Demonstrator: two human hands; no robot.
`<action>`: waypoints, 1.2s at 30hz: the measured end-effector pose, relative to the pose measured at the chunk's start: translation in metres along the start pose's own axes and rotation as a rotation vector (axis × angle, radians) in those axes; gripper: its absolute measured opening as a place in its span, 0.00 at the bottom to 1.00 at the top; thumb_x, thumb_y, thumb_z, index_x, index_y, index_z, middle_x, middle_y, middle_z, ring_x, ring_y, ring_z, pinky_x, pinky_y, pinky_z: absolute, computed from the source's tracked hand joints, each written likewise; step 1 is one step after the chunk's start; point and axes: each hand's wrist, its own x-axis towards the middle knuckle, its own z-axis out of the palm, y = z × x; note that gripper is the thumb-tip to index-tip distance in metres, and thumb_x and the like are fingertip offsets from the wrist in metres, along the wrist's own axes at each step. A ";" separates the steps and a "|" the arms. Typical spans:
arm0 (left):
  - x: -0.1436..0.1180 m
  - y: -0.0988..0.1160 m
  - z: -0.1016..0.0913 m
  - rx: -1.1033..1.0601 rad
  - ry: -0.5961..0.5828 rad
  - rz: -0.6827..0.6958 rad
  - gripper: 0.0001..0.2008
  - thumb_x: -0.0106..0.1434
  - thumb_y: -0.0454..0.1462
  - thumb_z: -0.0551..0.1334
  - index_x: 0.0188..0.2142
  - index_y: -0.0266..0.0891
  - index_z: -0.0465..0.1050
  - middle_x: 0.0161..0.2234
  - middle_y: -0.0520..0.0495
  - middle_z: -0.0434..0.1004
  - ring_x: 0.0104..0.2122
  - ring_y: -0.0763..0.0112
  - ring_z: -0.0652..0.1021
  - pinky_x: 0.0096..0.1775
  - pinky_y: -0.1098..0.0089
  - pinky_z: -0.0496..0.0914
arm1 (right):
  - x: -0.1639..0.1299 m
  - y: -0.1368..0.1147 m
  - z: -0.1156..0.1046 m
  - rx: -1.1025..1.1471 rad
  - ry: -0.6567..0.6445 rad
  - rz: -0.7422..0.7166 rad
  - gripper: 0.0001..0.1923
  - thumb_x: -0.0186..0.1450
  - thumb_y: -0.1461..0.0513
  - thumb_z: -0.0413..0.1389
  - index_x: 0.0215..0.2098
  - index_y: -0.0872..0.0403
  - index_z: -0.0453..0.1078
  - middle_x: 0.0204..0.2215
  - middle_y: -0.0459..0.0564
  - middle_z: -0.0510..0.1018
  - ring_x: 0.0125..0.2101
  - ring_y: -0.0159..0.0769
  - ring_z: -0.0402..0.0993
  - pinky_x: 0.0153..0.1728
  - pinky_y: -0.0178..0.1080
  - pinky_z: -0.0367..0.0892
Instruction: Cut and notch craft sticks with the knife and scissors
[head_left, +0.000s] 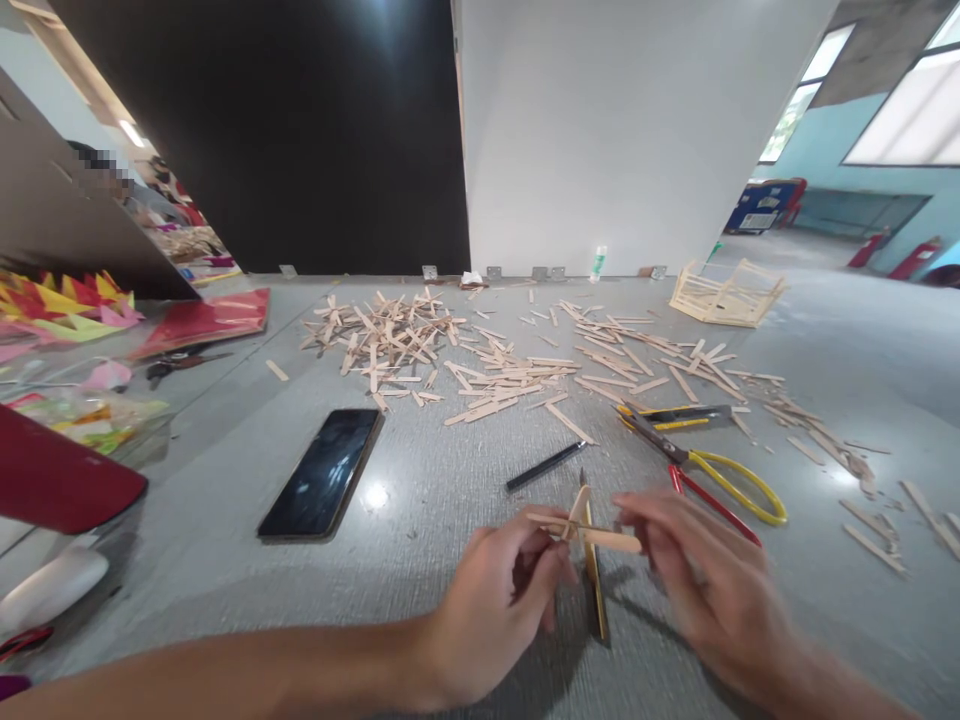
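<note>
The left hand (491, 600) and the right hand (701, 580) are coming together over the grey table (420, 560), and both are pinching a small cross of wooden sticks (583, 530) that is sitting up in the air between them, just in front of the scissors (709, 470). The left fingers are closed on the thin end of the cross, and the right fingers are closed on the flat stick that is sticking out sideways. It looks like the person is fitting the sticks together (the right hand is blurry, so it is hard to see each finger). Next, I think the sticks are needing a steady hold so they are not slipping apart, maybe with some glue. A yellow-edged stick (596, 590) is lying on the table right under the cross, nearer the person than the scissors. A black pen (545, 466) is lying just left of the scissors. A phone (322, 472) is lying farther left of the scissors. A big pile of loose sticks (465, 350) is spreading out behind the scissors, and a little stick basket (726, 292) is standing far behind them.
</note>
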 end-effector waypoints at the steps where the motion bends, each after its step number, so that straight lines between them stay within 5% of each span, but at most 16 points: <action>1: 0.000 0.000 0.000 0.000 0.006 0.002 0.12 0.74 0.41 0.57 0.47 0.35 0.74 0.30 0.48 0.78 0.19 0.77 0.73 0.23 0.77 0.63 | -0.001 -0.003 0.000 0.108 -0.011 0.076 0.15 0.77 0.64 0.47 0.58 0.48 0.68 0.36 0.47 0.82 0.30 0.33 0.79 0.33 0.33 0.76; 8: 0.001 0.000 0.000 -0.056 -0.009 -0.039 0.14 0.74 0.45 0.59 0.50 0.38 0.73 0.35 0.45 0.83 0.21 0.74 0.79 0.21 0.78 0.66 | -0.003 -0.019 0.006 0.497 -0.141 0.443 0.05 0.75 0.58 0.57 0.46 0.48 0.74 0.26 0.41 0.78 0.24 0.28 0.75 0.27 0.28 0.74; 14: 0.001 -0.001 0.002 -0.163 0.005 -0.065 0.19 0.74 0.50 0.58 0.53 0.40 0.70 0.38 0.42 0.83 0.23 0.71 0.81 0.21 0.77 0.69 | 0.003 -0.021 0.010 0.711 -0.104 0.645 0.12 0.73 0.52 0.60 0.40 0.53 0.74 0.23 0.45 0.79 0.23 0.29 0.76 0.23 0.28 0.74; 20: 0.000 -0.002 -0.001 -0.073 0.017 -0.066 0.12 0.74 0.45 0.60 0.47 0.38 0.74 0.30 0.46 0.82 0.22 0.71 0.78 0.23 0.77 0.67 | 0.007 -0.024 0.013 0.894 -0.152 0.743 0.17 0.71 0.50 0.62 0.39 0.55 0.71 0.29 0.50 0.82 0.22 0.30 0.79 0.20 0.28 0.72; 28: 0.001 0.003 -0.004 0.007 0.153 0.061 0.08 0.70 0.40 0.65 0.41 0.41 0.84 0.38 0.45 0.84 0.34 0.68 0.79 0.34 0.74 0.70 | 0.014 -0.027 0.006 0.958 -0.164 0.787 0.21 0.69 0.46 0.62 0.37 0.55 0.69 0.20 0.47 0.79 0.18 0.29 0.75 0.19 0.28 0.71; 36: 0.002 0.005 -0.002 -0.199 0.085 -0.064 0.14 0.71 0.46 0.65 0.43 0.38 0.84 0.24 0.49 0.79 0.21 0.75 0.73 0.23 0.78 0.66 | 0.004 -0.029 0.022 0.884 -0.183 0.855 0.23 0.68 0.47 0.63 0.51 0.52 0.66 0.33 0.46 0.79 0.18 0.25 0.67 0.12 0.25 0.63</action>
